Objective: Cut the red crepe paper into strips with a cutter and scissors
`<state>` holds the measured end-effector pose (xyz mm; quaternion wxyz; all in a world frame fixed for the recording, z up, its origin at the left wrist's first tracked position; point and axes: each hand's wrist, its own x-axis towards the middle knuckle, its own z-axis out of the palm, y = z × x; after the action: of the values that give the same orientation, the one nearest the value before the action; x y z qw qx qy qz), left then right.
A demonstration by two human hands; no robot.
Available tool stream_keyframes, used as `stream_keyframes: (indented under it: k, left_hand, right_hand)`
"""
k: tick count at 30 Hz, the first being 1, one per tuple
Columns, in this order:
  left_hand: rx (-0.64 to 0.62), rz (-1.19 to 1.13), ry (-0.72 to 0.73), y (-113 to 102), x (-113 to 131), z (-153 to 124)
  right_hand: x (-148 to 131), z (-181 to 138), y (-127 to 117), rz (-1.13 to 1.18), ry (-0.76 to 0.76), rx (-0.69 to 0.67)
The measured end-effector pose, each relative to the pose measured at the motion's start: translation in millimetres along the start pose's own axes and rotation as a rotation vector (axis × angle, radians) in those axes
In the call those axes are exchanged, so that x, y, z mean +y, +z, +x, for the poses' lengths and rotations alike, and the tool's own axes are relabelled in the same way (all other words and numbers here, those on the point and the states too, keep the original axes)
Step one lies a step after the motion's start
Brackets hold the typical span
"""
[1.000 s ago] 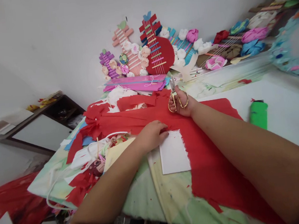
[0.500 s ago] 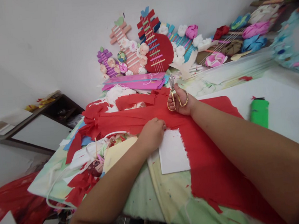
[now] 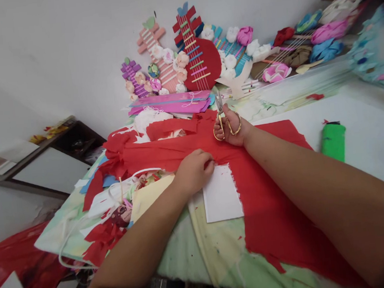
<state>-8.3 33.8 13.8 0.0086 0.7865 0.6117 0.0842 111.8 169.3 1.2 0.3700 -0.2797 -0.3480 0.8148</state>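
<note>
The red paper (image 3: 272, 199) lies spread across the surface (image 3: 219, 254). It is thin, creased and ragged at its edges, so an uneven pull could tear or bunch it, and a slack fold could send a cut astray. The left hand (image 3: 193, 171) rests on it, touching the white card (image 3: 221, 197), with fingers curled down; I cannot tell whether this grip pinches the sheet or only presses it. Those fingers risk a nick if the scissors (image 3: 221, 116) come near. The blades look together and point away, and the right hand (image 3: 233, 128) has its grip clamped through the gold loops. A lighter (image 3: 332, 141) lies well apart.
</note>
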Motion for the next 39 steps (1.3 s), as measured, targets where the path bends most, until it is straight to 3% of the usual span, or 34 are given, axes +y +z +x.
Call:
stream_keyframes:
  k: [9, 15, 16, 18, 20, 22, 24, 28, 34, 39]
  left_hand:
    - [-0.086, 0.193, 0.127, 0, 7, -11]
    - [-0.084, 0.254, 0.13, 3, 6, -13]
    - [-0.076, 0.255, 0.112, 2, 6, -14]
    - [-0.053, 0.253, 0.076, 1, 4, -14]
    - [-0.013, 0.238, 0.025, -2, 2, -15]
    - [0.029, 0.201, -0.045, -5, 0, -14]
    - [0.04, 0.129, -0.07, -7, -1, -13]
    - [-0.051, 0.045, 0.053, -4, -2, -11]
    - [-0.067, 0.077, 0.081, 5, -3, -11]
    - [-0.063, 0.072, 0.071, 7, -3, -9]
  right_hand:
    - [1, 0, 1, -0.318, -0.154, 0.01]
    - [-58, -43, 35, -0.729, -0.355, -0.057]
    - [-70, -56, 38, -0.841, -0.384, -0.054]
    - [-88, -78, 33, -1.38, -0.579, 0.056]
    - [-96, -93, 16, -1.744, -0.553, 0.135]
    - [-93, -102, -7, -2.011, -0.452, 0.138]
    - [-83, -107, -25, -2.125, -0.36, 0.05]
    - [-60, -114, -31, -2.252, -0.27, -0.09]
    - [-47, -117, -26, -2.494, -0.52, -0.324]
    - [-46, -115, -33, -2.588, -0.634, -0.355]
